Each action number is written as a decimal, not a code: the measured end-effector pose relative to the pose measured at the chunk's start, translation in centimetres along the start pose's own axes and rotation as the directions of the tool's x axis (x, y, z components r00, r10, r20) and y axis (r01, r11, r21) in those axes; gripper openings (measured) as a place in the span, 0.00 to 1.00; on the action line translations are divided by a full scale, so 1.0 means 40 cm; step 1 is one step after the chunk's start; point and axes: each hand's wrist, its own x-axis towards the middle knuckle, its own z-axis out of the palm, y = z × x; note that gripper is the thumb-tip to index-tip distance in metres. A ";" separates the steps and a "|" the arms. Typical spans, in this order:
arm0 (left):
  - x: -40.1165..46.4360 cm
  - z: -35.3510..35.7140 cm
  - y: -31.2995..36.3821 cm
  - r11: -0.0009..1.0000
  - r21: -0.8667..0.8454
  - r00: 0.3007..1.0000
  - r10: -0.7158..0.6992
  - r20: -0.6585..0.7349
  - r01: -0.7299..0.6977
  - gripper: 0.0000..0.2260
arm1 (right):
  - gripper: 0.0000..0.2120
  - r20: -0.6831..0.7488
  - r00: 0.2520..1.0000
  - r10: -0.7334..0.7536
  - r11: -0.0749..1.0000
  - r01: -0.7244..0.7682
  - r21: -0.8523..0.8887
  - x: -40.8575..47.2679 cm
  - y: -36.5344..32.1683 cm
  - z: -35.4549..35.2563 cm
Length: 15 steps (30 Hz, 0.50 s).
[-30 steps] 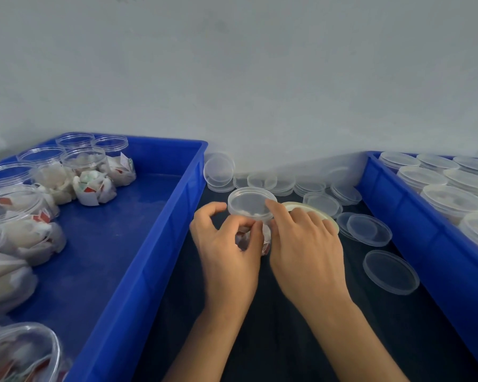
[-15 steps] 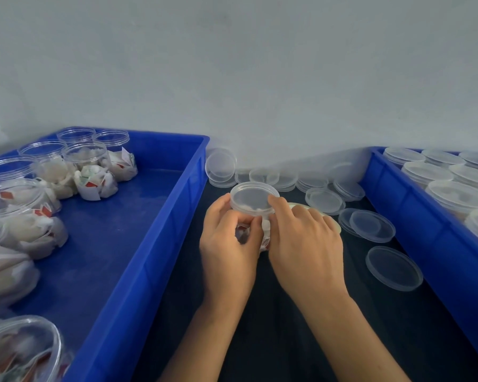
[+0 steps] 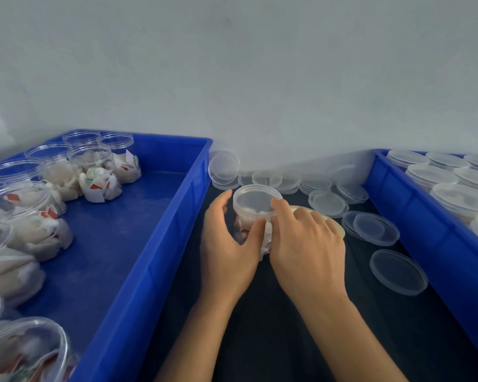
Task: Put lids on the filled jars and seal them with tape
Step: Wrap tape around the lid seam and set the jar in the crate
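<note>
A: The jar both hands are on is clear plastic, smooth, and its lid is a slightly cloudy plastic with a soft sheen.

B: And the loose lids on the counter?

A: The same translucent plastic, glossy at the rims. The counter itself looks dark and matt, maybe cloth; I cannot tell.

B: The bins?

A: The left bin and the right bin are hard blue plastic, smooth and faintly shiny. The wrapped pieces in the open jars look like white paper, crumpled. The wall is matt.

Left hand, right hand: bare, forearms unsleeved
</note>
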 end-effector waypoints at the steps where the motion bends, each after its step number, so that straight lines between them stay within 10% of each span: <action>1: 0.000 0.001 -0.003 1.000 -0.011 0.999 -0.006 0.052 0.006 0.28 | 0.11 -0.005 1.000 0.000 1.000 0.000 0.007 -0.001 0.000 0.000; 15: -0.001 -0.003 -0.001 0.999 0.024 0.998 -0.026 0.059 0.025 0.30 | 0.14 0.099 0.994 -0.034 0.979 0.014 0.203 -0.015 0.021 -0.044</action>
